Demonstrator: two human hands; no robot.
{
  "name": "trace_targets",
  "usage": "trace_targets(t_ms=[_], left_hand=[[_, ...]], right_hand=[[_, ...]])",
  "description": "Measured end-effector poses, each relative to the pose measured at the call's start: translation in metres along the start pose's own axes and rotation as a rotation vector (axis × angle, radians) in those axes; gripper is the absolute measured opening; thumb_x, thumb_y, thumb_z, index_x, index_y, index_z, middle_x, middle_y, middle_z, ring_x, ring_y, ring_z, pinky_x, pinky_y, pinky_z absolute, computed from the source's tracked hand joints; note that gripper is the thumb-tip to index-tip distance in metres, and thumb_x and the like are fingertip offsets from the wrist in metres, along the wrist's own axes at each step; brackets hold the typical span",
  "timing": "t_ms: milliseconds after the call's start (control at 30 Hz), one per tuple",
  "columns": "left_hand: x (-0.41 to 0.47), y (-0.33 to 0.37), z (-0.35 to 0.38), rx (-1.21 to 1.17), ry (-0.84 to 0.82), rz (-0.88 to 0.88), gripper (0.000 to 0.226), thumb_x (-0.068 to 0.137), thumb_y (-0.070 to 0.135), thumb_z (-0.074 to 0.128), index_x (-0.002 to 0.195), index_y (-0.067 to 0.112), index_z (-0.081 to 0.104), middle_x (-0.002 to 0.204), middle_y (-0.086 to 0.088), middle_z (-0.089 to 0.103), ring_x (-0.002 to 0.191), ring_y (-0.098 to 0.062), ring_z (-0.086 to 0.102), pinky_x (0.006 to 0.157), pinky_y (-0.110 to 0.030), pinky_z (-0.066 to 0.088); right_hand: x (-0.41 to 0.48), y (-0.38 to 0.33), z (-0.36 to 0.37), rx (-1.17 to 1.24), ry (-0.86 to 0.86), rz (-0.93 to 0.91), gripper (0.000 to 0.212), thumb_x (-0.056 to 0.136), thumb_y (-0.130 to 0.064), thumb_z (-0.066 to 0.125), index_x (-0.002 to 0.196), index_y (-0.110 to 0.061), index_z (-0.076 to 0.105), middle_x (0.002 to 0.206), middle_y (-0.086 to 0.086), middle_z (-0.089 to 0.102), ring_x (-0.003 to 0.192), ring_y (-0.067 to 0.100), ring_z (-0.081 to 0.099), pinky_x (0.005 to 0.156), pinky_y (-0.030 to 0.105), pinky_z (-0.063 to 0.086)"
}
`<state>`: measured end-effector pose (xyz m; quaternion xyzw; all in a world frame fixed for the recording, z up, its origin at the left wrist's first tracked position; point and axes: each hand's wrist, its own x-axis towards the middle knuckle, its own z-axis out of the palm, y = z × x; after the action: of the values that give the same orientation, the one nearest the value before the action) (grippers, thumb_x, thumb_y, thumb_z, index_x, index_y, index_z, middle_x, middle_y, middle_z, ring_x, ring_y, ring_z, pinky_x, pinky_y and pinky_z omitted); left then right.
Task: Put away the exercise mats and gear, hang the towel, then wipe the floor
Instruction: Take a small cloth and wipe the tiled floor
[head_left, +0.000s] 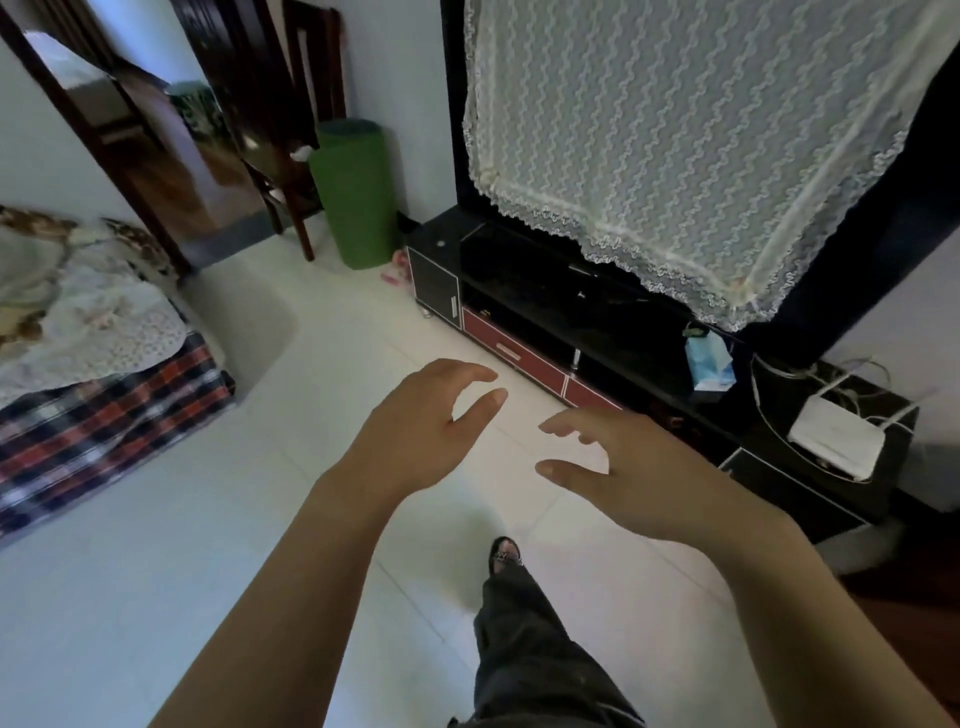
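Observation:
A rolled green exercise mat (356, 200) stands upright on the floor against the white wall, between a dark wooden chair (291, 156) and the black TV cabinet (524, 291). My left hand (421, 431) and my right hand (639, 467) are both held out over the white tiled floor (130, 545), well short of the mat. Each hand has its fingers spread and curled, and holds nothing. No towel or cloth for wiping is in sight.
A lace cover (675, 140) drapes the TV above the cabinet. A blue tissue pack (709, 364) and a white router (834, 436) sit on the cabinet's right end. A bed with a plaid blanket (104, 400) is at left. A doorway (156, 156) opens at back left. My leg (524, 634) steps forward.

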<state>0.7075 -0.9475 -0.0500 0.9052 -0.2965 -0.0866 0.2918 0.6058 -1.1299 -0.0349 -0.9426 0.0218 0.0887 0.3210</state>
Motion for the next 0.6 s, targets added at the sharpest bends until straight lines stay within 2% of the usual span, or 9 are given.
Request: trace_targets(t_ms=[100,267,433,533,600], left_hand=[[0.072,-0.037,-0.014,0.001,-0.013,-0.048,0.042,0.092,0.051,0.038,0.127,0.032,0.049,0.134,0.012,0.049,0.116,-0.003,0.046,0.093,-0.021,0.036],[0.178,-0.106,-0.077,0.047,0.021,-0.216,0.052,0.086,0.059,0.033,0.125,0.031,0.052,0.133,0.011,0.051,0.12,-0.008,0.047,0.104,-0.028,0.036],[0.232,-0.187,-0.145,0.008,0.202,-0.371,0.043,0.09,0.05,0.039,0.124,0.029,0.054,0.128,0.013,0.052,0.11,0.001,0.045,0.09,-0.016,0.03],[0.261,-0.241,-0.165,-0.043,0.253,-0.484,0.04,0.09,0.048,0.04,0.123,0.03,0.055,0.126,0.012,0.053,0.104,0.004,0.041,0.089,-0.016,0.029],[0.289,-0.285,-0.181,-0.064,0.282,-0.533,0.042,0.09,0.049,0.04,0.123,0.027,0.055,0.124,0.01,0.053,0.104,0.002,0.043,0.089,-0.018,0.031]], right_hand=[[0.084,0.007,-0.028,0.028,-0.032,-0.045,0.04,0.085,-0.052,0.055,0.123,-0.04,0.05,0.122,-0.025,0.049,0.109,-0.005,0.045,0.084,0.014,0.036],[0.253,-0.01,-0.069,0.029,-0.074,-0.157,0.04,0.085,-0.051,0.056,0.123,-0.037,0.052,0.122,-0.023,0.051,0.113,-0.002,0.048,0.093,0.017,0.037],[0.403,-0.053,-0.066,0.034,-0.276,-0.264,0.04,0.087,-0.05,0.055,0.124,-0.037,0.05,0.124,-0.021,0.048,0.111,-0.002,0.045,0.088,0.016,0.036],[0.485,-0.078,-0.051,0.007,-0.415,-0.314,0.04,0.088,-0.049,0.054,0.125,-0.035,0.049,0.127,-0.019,0.048,0.112,-0.001,0.045,0.076,0.004,0.033],[0.543,-0.096,-0.042,-0.015,-0.469,-0.342,0.041,0.088,-0.048,0.054,0.126,-0.035,0.049,0.128,-0.017,0.048,0.111,-0.001,0.044,0.073,0.001,0.03]])
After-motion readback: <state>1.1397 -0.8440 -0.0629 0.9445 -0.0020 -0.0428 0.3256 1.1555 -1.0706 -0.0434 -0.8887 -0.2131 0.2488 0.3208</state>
